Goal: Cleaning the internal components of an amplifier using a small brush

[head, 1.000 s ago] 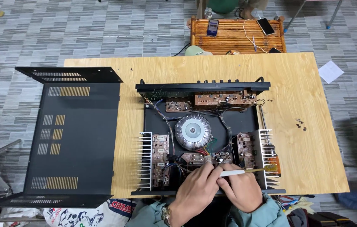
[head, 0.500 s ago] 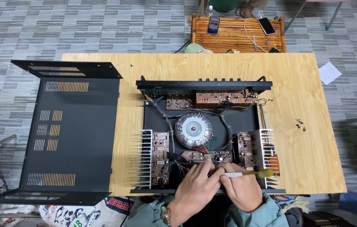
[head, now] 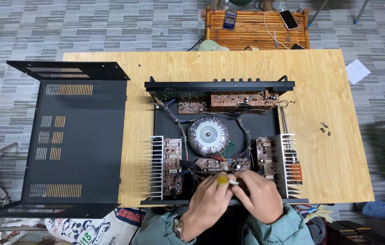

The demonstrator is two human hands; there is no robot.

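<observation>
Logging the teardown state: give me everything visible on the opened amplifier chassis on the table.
The amplifier chassis is a black metal box with its top off, lying flat on the wooden table, front panel with knobs on the far side. Inside: a round silver toroidal transformer in the middle, brown circuit boards along the far edge and both sides, finned silver heatsinks at left and right, and coloured wire bundles. The left hand and right hand work at its near edge, around a small tool with a yellow tip.

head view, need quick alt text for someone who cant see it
Seen from above, a person's left hand and right hand meet over a small yellow-tipped tool at the front of an open amplifier chassis on a wooden table. Its removed black cover lies to the left.
</observation>
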